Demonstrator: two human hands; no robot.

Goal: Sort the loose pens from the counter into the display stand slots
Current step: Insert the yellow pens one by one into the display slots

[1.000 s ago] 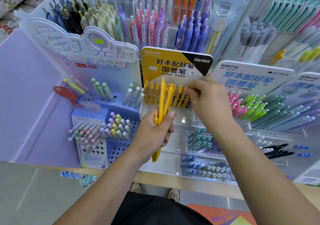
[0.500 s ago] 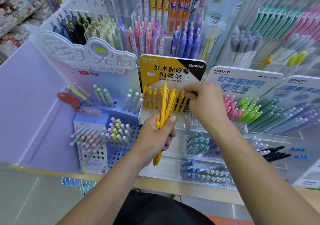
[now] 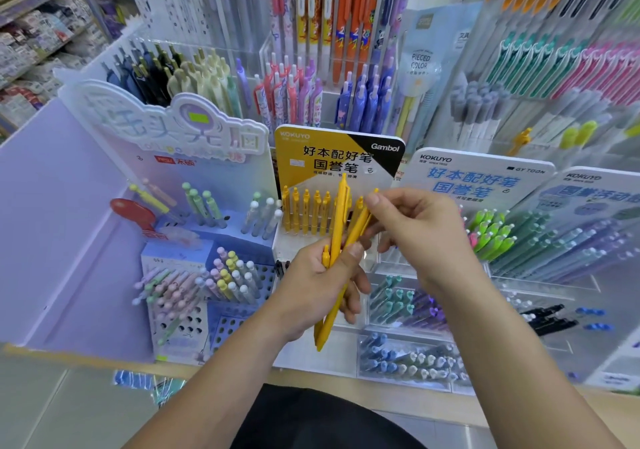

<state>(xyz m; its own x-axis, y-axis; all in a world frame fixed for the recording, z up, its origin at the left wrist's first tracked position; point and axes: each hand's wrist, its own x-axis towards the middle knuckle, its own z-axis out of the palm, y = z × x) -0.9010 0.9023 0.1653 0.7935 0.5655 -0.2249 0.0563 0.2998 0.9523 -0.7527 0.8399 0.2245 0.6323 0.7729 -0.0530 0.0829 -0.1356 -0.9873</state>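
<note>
My left hand grips a bunch of yellow pens upright in front of the yellow display stand. A row of several yellow pens stands in that stand's slots, just behind the bunch. My right hand pinches the top of one slanted yellow pen from the bunch, thumb and fingers closed on it. The lower tips of the held pens stick out below my left palm.
A blue perforated stand with pastel pens sits to the left. Green and purple pens fill the stands on the right. Clear trays of blue pens lie near the wooden counter edge. Tall pen racks rise behind.
My right hand has come back from the stand's slot row toward the bunch and now pinches one yellow pen in it. The camera view has shifted down slightly.
</note>
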